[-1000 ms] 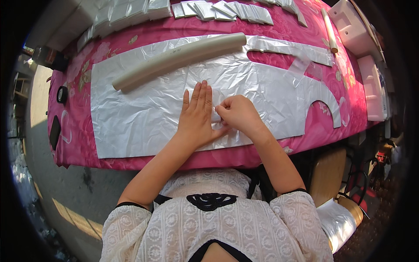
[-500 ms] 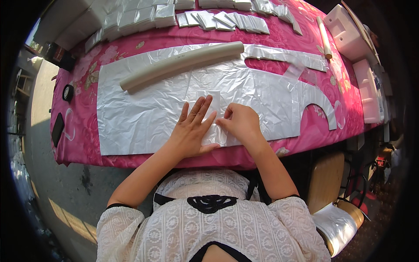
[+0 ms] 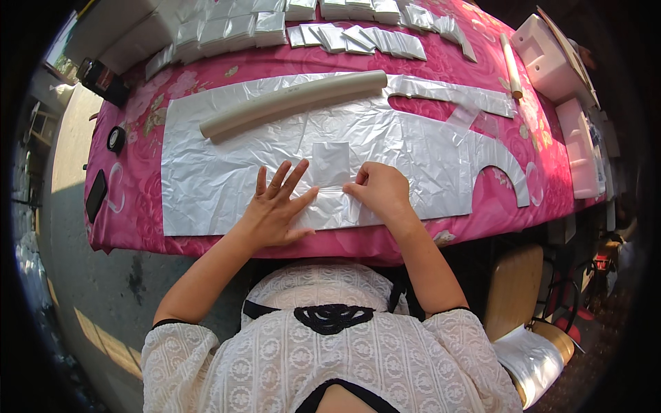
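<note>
Silvery white plastic aprons (image 3: 227, 179) lie spread flat in front of me, with long curved straps at the right end. On top of them sits a small folded square of the same thin film (image 3: 332, 164). My right hand (image 3: 380, 193) has its fingers closed in a pinch at the lower right corner of that square. My left hand (image 3: 275, 208) rests on the film just left of the square, fingers spread and holding nothing. A beige cardboard-like tube (image 3: 296, 103) lies across the far part of the aprons.
Stacks of folded film squares (image 3: 227, 33) line the back of the pink floral tablecloth (image 3: 255, 63). Black tape (image 3: 116, 139) and a dark phone (image 3: 96, 195) lie at left, near a dark bottle (image 3: 102, 81). White foam boxes (image 3: 547, 55) and another rod (image 3: 510, 65) are at right.
My left hand has slid left off the folded square, uncovering it. My right hand stays at the square's corner. The view has shifted slightly.
</note>
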A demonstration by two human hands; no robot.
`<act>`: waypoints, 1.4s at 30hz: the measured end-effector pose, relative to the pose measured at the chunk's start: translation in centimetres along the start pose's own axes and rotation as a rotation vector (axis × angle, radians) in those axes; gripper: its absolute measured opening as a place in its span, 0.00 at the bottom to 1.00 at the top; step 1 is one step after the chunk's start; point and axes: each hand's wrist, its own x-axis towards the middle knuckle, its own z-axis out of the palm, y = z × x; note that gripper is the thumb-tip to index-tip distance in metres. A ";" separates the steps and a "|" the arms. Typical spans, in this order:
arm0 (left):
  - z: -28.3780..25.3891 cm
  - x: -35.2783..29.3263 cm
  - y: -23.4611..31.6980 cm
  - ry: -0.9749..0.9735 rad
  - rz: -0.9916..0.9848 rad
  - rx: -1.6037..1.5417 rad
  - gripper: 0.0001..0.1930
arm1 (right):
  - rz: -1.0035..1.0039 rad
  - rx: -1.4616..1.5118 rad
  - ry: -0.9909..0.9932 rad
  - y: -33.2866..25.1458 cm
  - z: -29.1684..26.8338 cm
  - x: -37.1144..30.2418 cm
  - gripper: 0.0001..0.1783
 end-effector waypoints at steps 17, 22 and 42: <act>-0.2 -9.8 7.1 -0.185 -1.117 -1.699 0.11 | -0.663 -0.195 0.218 -1.7 4.9 2.9 0.34; -0.1 -12.0 7.3 0.138 -1.393 -1.999 0.15 | -0.646 0.068 -0.074 -6.6 10.3 -4.6 0.37; -5.7 -1.0 1.9 0.049 -0.488 -0.707 0.15 | -0.284 0.901 0.457 7.2 -12.5 21.4 0.10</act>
